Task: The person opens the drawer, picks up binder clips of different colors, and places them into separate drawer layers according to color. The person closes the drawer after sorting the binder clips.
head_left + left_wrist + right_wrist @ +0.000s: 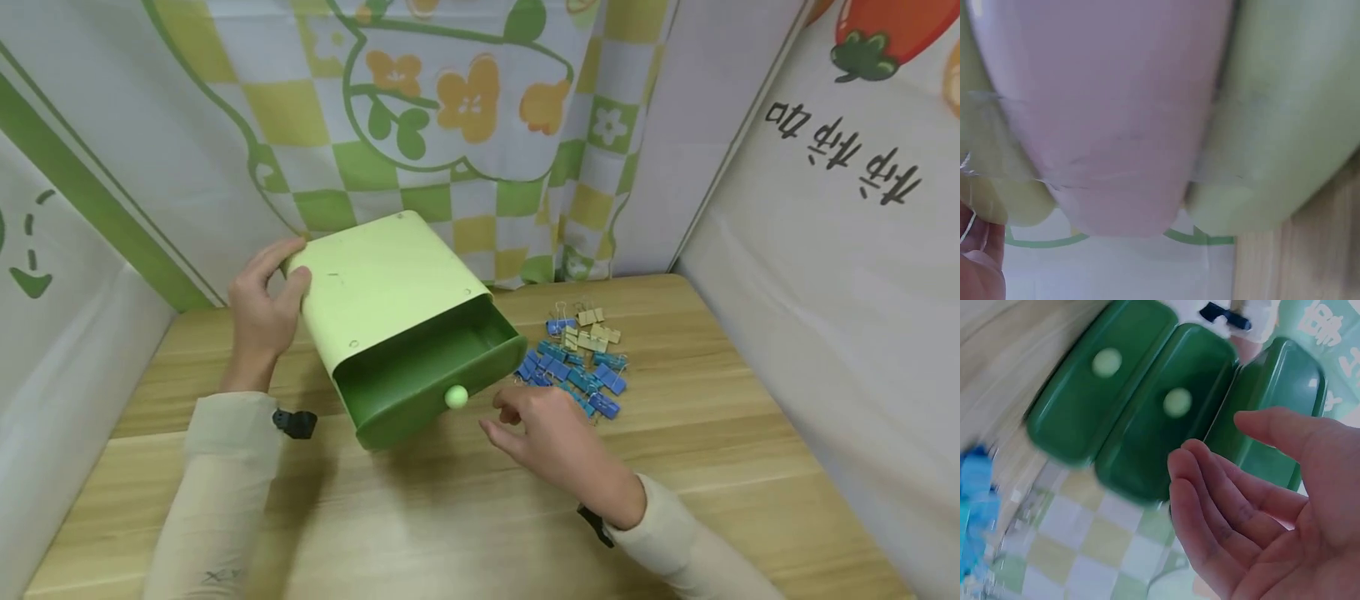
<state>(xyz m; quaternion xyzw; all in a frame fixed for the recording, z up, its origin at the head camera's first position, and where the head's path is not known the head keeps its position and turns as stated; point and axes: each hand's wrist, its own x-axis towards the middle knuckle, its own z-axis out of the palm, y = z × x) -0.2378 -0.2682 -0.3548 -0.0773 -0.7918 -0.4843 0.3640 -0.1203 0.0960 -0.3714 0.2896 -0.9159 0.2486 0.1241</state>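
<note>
A small drawer cabinet with a pale yellow-green top stands on the table, its top green drawer pulled part way out. The part of the drawer's inside that shows holds nothing. My left hand grips the cabinet's far left corner, thumb on top. Pink and pale green side panels with clear tape across them fill the left wrist view. My right hand, fingers loosely bent and holding nothing, hovers right of the round drawer knob. Two lower drawers appear closed in the right wrist view.
A pile of binder clips in blue, teal and yellow lies on the wooden table, right of the cabinet. A checkered curtain hangs behind, and white printed sheets stand at the sides.
</note>
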